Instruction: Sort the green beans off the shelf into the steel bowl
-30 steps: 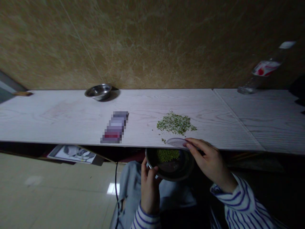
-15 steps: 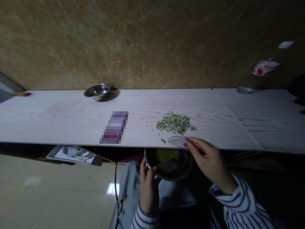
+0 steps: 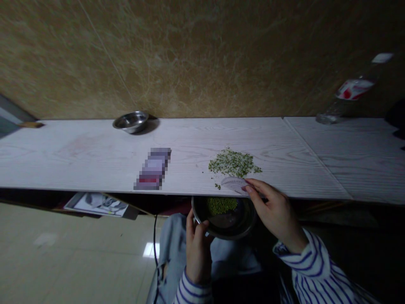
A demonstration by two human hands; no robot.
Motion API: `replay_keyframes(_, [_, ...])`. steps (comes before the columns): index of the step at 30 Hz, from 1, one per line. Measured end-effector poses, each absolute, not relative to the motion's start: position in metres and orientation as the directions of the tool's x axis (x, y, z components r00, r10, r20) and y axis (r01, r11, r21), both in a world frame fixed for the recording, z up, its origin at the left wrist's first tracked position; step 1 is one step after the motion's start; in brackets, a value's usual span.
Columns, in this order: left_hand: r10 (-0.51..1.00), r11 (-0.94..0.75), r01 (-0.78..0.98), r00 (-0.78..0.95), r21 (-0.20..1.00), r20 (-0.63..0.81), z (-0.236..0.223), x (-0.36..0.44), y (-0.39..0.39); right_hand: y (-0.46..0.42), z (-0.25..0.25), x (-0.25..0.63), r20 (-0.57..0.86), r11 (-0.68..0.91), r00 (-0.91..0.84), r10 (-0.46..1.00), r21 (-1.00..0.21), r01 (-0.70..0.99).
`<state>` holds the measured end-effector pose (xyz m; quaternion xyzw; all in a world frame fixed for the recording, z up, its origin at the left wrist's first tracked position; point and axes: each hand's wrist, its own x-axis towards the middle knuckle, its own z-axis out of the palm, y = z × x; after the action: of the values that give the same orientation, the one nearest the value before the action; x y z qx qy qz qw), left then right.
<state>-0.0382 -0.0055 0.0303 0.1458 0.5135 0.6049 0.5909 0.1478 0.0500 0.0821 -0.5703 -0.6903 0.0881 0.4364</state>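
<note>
My left hand (image 3: 198,247) grips the left rim of a metal bowl (image 3: 232,234) held just below the table's front edge. Small green beans (image 3: 222,205), which look like mung beans, lie in the bowl's far left part. Between thumb and fingers, my right hand (image 3: 272,207) pinches a clear, half-round protractor (image 3: 233,184) at its right end. The protractor is over the tabletop near the front edge, at the near side of a spread of green beans (image 3: 232,162). A few beans (image 3: 217,186) lie apart, left of the protractor.
A second metal bowl (image 3: 131,122) stands by the wall on the white table (image 3: 79,156). A blurred-out flat item (image 3: 153,169) lies left of the beans. A clear plastic bottle (image 3: 351,90) stands at the back right. Under the table, an open drawer (image 3: 98,204) sticks out at left.
My right hand has moved slightly away from me and left with the protractor, closer to the spread beans. My left hand and the bowl stay in place.
</note>
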Motion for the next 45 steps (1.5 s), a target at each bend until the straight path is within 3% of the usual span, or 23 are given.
replay_keyframes(15, [0.839,0.26,-0.603,-0.245,0.754,-0.485,0.039,-0.036,-0.002,0.048,0.084,0.149,0.492,0.359,-0.005,0.871,-0.628,0.691])
replay_keyframes(34, [0.863,0.246,-0.587,-0.23,0.771,-0.45,0.037,-0.037,-0.004,0.052,0.084,0.145,0.507,0.38,-0.041,0.861,-0.589,0.713])
replay_keyframes(45, [0.866,0.233,-0.59,-0.236,0.773,-0.441,0.036,-0.039,-0.004,0.053,0.086,0.141,0.475,0.346,-0.007,0.88,-0.631,0.694])
